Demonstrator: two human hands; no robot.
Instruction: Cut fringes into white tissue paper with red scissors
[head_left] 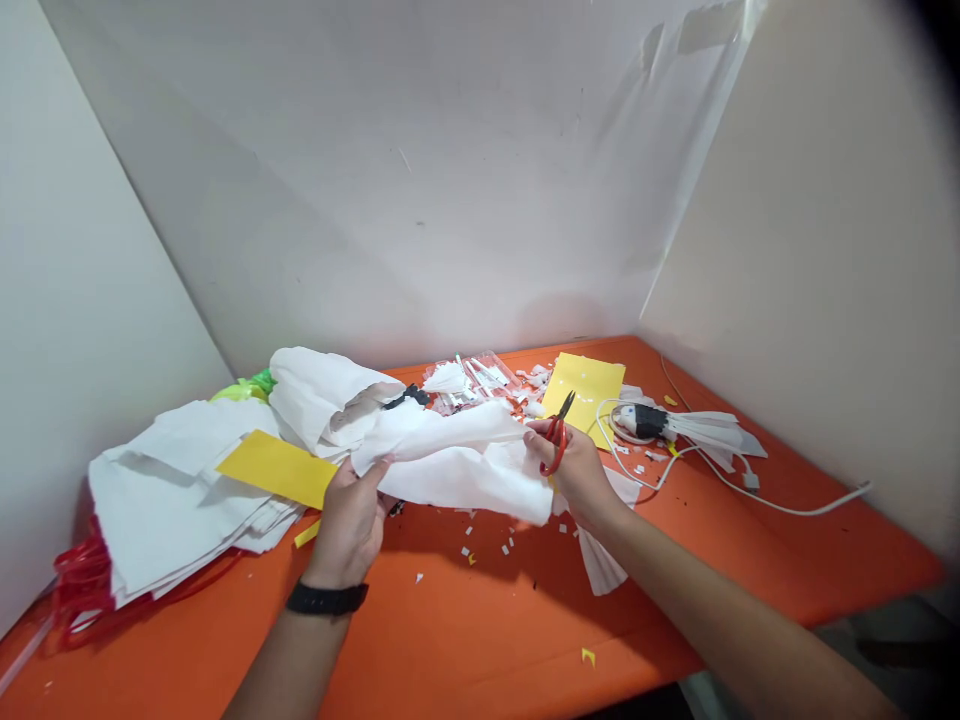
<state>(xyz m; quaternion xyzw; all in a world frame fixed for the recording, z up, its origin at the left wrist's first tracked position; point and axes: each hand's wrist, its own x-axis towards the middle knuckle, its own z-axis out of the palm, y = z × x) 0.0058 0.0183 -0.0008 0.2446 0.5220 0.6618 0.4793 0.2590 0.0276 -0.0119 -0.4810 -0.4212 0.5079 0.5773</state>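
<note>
A sheet of white crepe-like paper (465, 470) stretches between my two hands above the table, loosely folded along its length. My left hand (352, 520) pinches its left end, thumb on top. At the other end, my right hand (577, 465) grips the paper's upper corner between thumb and finger. Red-handled scissors (556, 435) also sit in that right hand, their dark blades pointing up and away from the paper. Just behind my left hand lies a yellow paper strip (281, 470) on a stack of white sheets (172, 500).
Orange table (450, 640) carries many paper scraps. A rolled white sheet (322, 395) lies at back left, red plastic (82, 590) at far left. Yellow paper (589, 385), a white cable (795, 510) and a black-banded white paper figure (649, 420) are on the right. Walls enclose the table.
</note>
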